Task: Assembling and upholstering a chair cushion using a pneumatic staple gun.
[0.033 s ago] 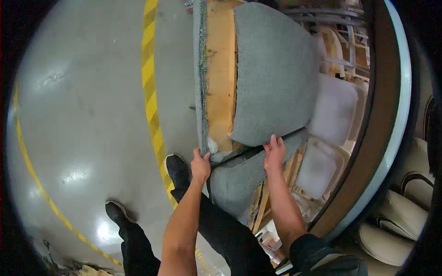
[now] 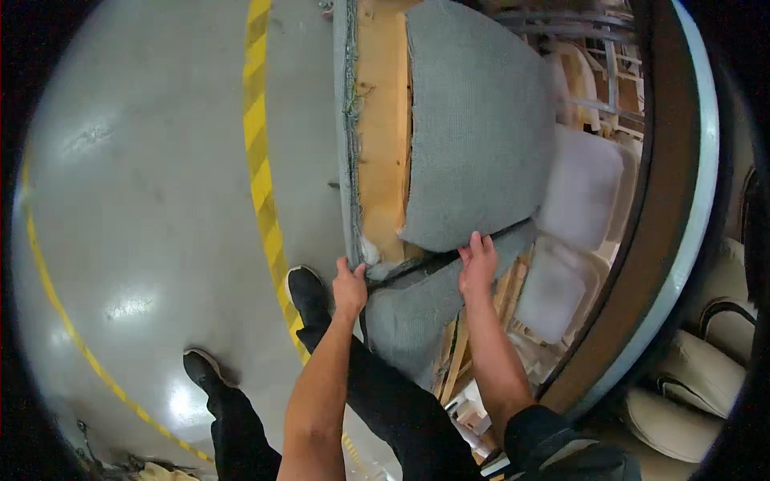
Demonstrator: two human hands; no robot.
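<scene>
Fingers of the left hand (image 2: 350,287) curled together over the near-left corner of the upholstered frame (image 2: 381,144); fingers of the right hand (image 2: 478,263) flat and close together, pressed on the near edge of the grey fabric panel (image 2: 481,120), thumb tucked below the edge so it appears pinched.

Counts: two hands, both bare; two forearms entering from the near edge; two black shoes, one (image 2: 305,290) just left of the left hand, one (image 2: 202,370) nearer and further left; two yellow floor lines, a striped one (image 2: 261,160) running near-to-far beside the frame, a thin curved one (image 2: 64,313) at far left; one grey fabric panel on top, a second grey fabric piece (image 2: 409,313) hanging below between the two hands.

Position: frame stands centre of view over the grey floor (image 2: 136,160), reaching from the hands to the far edge; bare wood strip (image 2: 383,136) exposed between its grey left edge and the fabric panel.

Orientation: long axis runs near-to-far; rounded end of fabric panel points near, toward the hands.

Right of the frame: pale padded cushions (image 2: 581,188), at least two, stacked among wooden frame parts; exact number cannot be told; dark curved brown band (image 2: 658,240) with a pale blue rim beyond them.
</scene>
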